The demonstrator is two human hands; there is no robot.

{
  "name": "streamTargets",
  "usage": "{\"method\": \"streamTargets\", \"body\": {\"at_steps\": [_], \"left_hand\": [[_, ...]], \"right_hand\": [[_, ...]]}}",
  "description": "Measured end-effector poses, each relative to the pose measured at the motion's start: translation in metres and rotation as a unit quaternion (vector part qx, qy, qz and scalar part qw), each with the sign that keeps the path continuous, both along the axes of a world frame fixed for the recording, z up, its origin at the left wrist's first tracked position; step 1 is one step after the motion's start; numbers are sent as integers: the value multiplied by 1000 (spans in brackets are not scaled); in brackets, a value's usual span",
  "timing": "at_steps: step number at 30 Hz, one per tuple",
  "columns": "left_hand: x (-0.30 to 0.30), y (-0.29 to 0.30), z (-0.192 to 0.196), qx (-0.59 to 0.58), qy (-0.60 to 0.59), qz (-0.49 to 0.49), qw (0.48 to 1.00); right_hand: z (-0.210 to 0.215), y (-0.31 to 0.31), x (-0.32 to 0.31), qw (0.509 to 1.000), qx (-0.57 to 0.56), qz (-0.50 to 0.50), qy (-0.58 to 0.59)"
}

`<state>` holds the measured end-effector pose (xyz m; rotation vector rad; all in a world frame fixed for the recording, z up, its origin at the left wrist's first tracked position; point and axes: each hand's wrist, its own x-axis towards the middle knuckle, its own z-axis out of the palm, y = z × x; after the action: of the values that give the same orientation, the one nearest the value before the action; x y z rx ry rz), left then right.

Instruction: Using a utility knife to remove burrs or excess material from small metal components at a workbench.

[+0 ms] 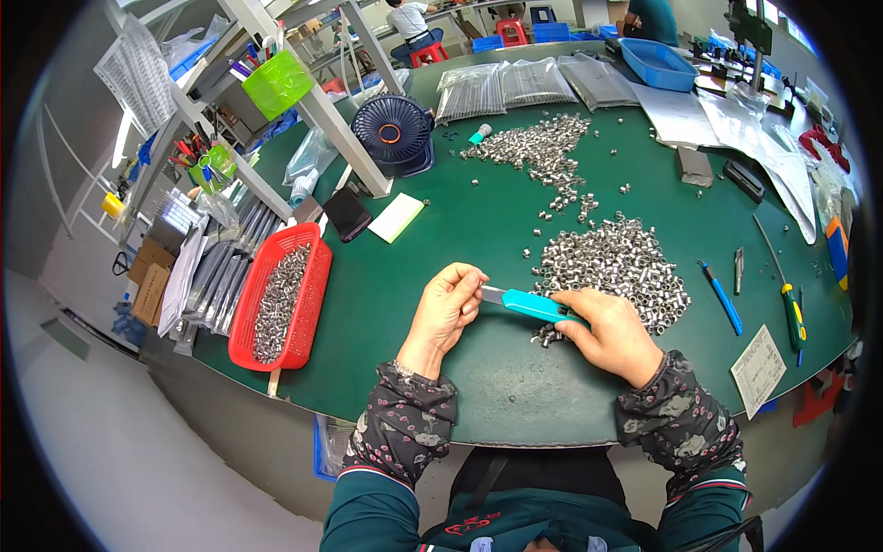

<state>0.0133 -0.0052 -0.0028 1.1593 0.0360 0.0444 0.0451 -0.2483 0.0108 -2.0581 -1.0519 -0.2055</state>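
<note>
My right hand [607,333] grips a teal utility knife [533,305], its blade pointing left. The blade's tip reaches the fingertips of my left hand [443,308]. Those fingers are pinched together on a small metal piece, mostly hidden by the thumb and forefinger. Just beyond my right hand spreads a big heap of small metal rings [616,267], and a few dark-looking ones lie under the knife. A second, looser pile of metal rings [538,147] lies farther off. At the left a red plastic basket [317,299] holds many small metal parts.
A black fan [394,133], a phone [347,214] and a notepad [397,217] sit far left. On the right lie a blue pen-like tool [721,297], a screwdriver [793,313] and a paper card [759,371]. Bagged rods [533,83] and a blue tray [658,64] line the back.
</note>
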Motion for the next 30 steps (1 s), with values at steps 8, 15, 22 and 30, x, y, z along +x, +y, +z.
{"method": "streamTargets", "body": {"at_steps": [8,15,22,30], "left_hand": [[-1,2,-1,11,47,7,999],[-1,3,-1,-37,63,10,997],[-1,1,2,-23,33,21,999],[1,5,-4,-72,-13,-13,997]], "right_hand": [[10,4,-4,980,-6,-32,-195],[13,2,-2,987,41,-79,-138],[10,3,-2,989,26,-62,-131],[7,3,-3,993,11,-52,-102]]}}
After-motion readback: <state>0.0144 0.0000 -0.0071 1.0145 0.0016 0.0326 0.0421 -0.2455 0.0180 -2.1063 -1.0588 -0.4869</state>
